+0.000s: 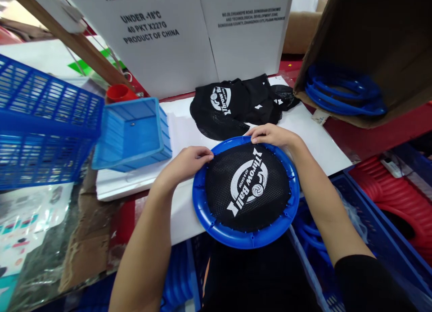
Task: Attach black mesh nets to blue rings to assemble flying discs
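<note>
Held article: one blue ring [253, 241] with a black mesh panel [248, 186] printed "Throw Ball", near the centre of my view, its near rim past the surface [317, 143] edge. Left hand [191, 162]: fingers pinched narrow on the rim at ten o'clock. Right hand [269, 134]: fingers holding the rim at twelve. From the ring I log: black mesh pieces [243, 102], twelve o'clock; light-blue bin [135, 161], ten; carton [388, 28] containing blue rings [347, 98], two.
</note>
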A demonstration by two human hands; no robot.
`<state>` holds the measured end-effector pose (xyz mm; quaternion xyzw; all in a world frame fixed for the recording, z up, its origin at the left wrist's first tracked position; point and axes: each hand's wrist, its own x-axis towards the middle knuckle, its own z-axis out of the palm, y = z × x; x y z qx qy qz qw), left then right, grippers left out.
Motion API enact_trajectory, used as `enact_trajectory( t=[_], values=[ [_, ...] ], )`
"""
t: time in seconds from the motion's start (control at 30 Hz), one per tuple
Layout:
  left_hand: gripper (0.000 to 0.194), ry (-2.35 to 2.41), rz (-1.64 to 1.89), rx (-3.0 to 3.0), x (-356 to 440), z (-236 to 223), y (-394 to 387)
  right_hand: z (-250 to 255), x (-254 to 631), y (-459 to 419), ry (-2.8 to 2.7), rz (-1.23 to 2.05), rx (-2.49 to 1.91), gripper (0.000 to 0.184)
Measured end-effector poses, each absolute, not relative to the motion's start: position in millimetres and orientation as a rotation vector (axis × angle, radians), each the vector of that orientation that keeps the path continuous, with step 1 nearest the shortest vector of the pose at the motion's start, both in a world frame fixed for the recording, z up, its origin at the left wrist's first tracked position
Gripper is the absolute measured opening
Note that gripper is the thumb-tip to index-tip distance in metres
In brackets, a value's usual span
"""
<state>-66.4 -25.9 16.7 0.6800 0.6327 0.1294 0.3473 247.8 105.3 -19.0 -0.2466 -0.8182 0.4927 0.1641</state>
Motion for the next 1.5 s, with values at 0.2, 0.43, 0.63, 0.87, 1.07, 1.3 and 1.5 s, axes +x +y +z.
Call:
enact_trajectory(
  t=[0.2, 0.43, 0.63, 0.87, 1.07, 1.3, 1.5],
  values=[
    [0.028, 1.633, 0.375, 1.780, -68, 14, -25, -18, 248, 106, -2.338, 1.406, -0.697, 0.022],
    [0.027, 1.637, 0.371, 1.834, -69, 12, -26, -26, 240, 101, -2.292, 1.297, -0.756, 0.014],
    [0.029, 1.619, 0.332, 1.835, -67, 18, -29, -25, 244, 93, -2.316, 1.275, -0.705, 0.015],
    [0.028, 1.536, 0.556, 2.247, -49, 13, -35, -12, 242, 78, -2.287, 1.171, -0.724, 0.018],
    [0.030, 1.441, 0.398, 2.517, -39, -9, -38, -11, 236, 65, -2.594, 0.888, -0.652, 0.023],
    [0.019, 1.449, 0.411, 2.412, -38, -5, -39, -6, 224, 54, -2.668, 0.861, -0.682, 0.015],
    [0.010, 1.486, 0.667, 2.020, -40, 6, -34, -5, 216, 55, -2.510, 1.012, -0.727, 0.012]
  ],
)
